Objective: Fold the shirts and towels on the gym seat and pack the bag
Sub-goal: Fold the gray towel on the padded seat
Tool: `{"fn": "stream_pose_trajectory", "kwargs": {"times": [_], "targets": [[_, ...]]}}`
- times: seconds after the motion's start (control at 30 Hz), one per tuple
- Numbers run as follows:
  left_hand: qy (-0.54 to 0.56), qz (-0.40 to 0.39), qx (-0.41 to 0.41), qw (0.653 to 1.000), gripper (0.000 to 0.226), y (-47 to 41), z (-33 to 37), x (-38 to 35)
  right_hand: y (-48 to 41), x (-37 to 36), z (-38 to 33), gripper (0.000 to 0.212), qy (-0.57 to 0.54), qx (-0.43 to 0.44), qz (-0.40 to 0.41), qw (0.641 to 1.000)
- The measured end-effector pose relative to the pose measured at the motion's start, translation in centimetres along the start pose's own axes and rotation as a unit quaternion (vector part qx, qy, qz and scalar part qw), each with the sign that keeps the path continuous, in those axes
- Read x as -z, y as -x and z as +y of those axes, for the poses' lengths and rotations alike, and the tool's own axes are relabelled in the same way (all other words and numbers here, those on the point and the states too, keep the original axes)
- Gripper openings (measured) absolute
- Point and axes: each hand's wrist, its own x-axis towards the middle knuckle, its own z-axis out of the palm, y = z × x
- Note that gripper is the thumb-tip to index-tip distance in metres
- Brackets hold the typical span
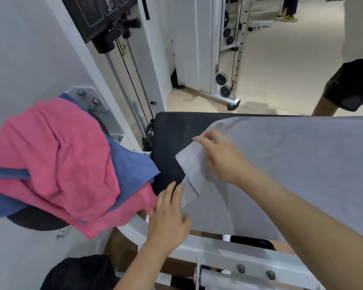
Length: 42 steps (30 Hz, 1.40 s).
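A black seat [170,132] carries a grey shirt [291,168] spread over its right part and draped over the near edge. Beyond the seat's left edge, a pink towel [57,155] lies heaped over a blue towel [130,164]. The right hand [220,155] rests on the shirt's turned-back sleeve [191,164], fingers stretched; whether it pinches the cloth, I cannot tell. The left hand [168,214], fingers straight, touches the sleeve's edge.
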Motion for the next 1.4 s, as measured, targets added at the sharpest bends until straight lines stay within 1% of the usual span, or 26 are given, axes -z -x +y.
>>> {"fn": "stream_pose_trajectory", "kwargs": {"times": [0.1,0.17,0.2,0.27,0.3,0.33,0.4,0.47,0.5,0.57,0.6,0.67,0.73,0.8,0.87,0.9,0.93,1.0,1.07,1.13,1.2,1.3,1.33,1.4], "targets": [[-0.068,-0.008,0.065,0.996,0.079,-0.7,-2.0,0.9,-2.3,-1.4,-0.5,0.053,0.107,-0.006,-0.054,0.993],[-0.072,0.023,0.091,0.993,0.071,-0.7,-3.6,1.0,-3.3,-1.4,-0.6,0.038,0.115,-0.026,-0.049,0.992],[-0.060,0.047,0.082,0.994,0.059,-0.6,-4.3,0.9,-3.7,-1.3,-0.6,0.027,0.110,-0.035,-0.046,0.992],[0.001,0.091,0.048,0.995,0.027,-0.6,-5.2,0.2,-4.4,-0.9,-0.8,0.010,0.098,-0.048,-0.054,0.993],[0.052,0.105,0.043,0.992,0.014,-0.6,-5.5,0.0,-4.7,-0.7,-1.0,0.004,0.089,-0.059,-0.060,0.992],[0.108,0.113,0.049,0.987,0.007,-0.7,-5.6,-0.1,-5.2,-0.3,-1.1,0.002,0.081,-0.066,-0.065,0.992],[0.202,0.126,0.072,0.969,0.023,-0.8,-5.8,-0.1,-6.2,0.4,-1.5,0.008,0.070,-0.056,-0.058,0.994],[0.241,0.129,0.082,0.958,0.037,-1.0,-5.9,0.0,-7.0,0.7,-1.8,0.006,0.053,-0.019,-0.057,0.997],[0.248,0.127,0.084,0.957,0.039,-1.0,-5.9,0.1,-7.2,0.8,-2.0,0.008,0.046,0.001,-0.077,0.996],[0.255,0.123,0.087,0.955,0.039,-1.0,-5.9,0.0,-7.3,0.2,-2.2,0.017,0.074,0.040,-0.131,0.988],[0.260,0.119,0.091,0.954,0.039,-1.0,-5.9,0.0,-7.3,-0.2,-2.3,0.016,0.097,0.054,-0.141,0.984],[0.282,0.111,0.101,0.948,0.037,-1.0,-5.7,-0.3,-7.5,-0.5,-2.3,0.009,0.094,0.054,-0.123,0.986],[0.299,0.110,0.111,0.941,0.030,-0.9,-5.7,-0.5,-8.2,0.2,-2.4,0.003,0.028,0.013,-0.082,0.996],[0.298,0.104,0.117,0.941,0.022,-0.8,-5.6,-0.7,-9.3,1.6,-2.4,0.006,-0.081,-0.040,-0.064,0.994],[0.289,0.104,0.119,0.944,0.027,-0.6,-5.5,-0.8,-10.2,3.1,-2.5,0.010,-0.225,-0.084,-0.102,0.965],[0.282,0.111,0.115,0.946,0.033,-0.5,-5.4,-0.9,-10.6,3.4,-2.5,0.011,-0.266,-0.097,-0.119,0.952],[0.273,0.125,0.106,0.948,0.041,-0.4,-5.3,-0.9,-10.9,3.4,-2.5,0.012,-0.269,-0.101,-0.128,0.949],[0.252,0.158,0.074,0.952,0.061,-0.4,-4.9,-0.7,-11.8,2.9,-2.4,0.012,-0.194,-0.088,-0.112,0.971],[0.215,0.171,0.034,0.961,0.067,-0.4,-4.8,-0.4,-12.7,2.2,-2.5,0.012,-0.119,-0.067,-0.072,0.988],[0.173,0.167,0.017,0.971,0.065,-0.5,-5.2,-0.4,-13.4,1.8,-2.9,0.009,-0.081,-0.063,-0.044,0.994],[0.156,0.169,0.013,0.973,0.058,-0.5,-5.5,-0.8,-14.1,1.3,-3.2,0.008,-0.044,-0.056,-0.027,0.997],[0.193,0.169,0.052,0.965,0.042,-0.6,-5.0,-0.7,-15.0,0.7,-3.4,0.008,-0.027,-0.046,-0.019,0.998],[0.198,0.163,0.062,0.965,0.039,-0.8,-4.9,-0.6,-15.2,0.5,-3.3,0.007,-0.028,-0.048,-0.014,0.998],[0.197,0.145,0.059,0.968,0.040,-0.9,-4.8,-0.5,-15.6,0.2,-3.2,0.007,-0.021,-0.052,-0.002,0.998]]}}
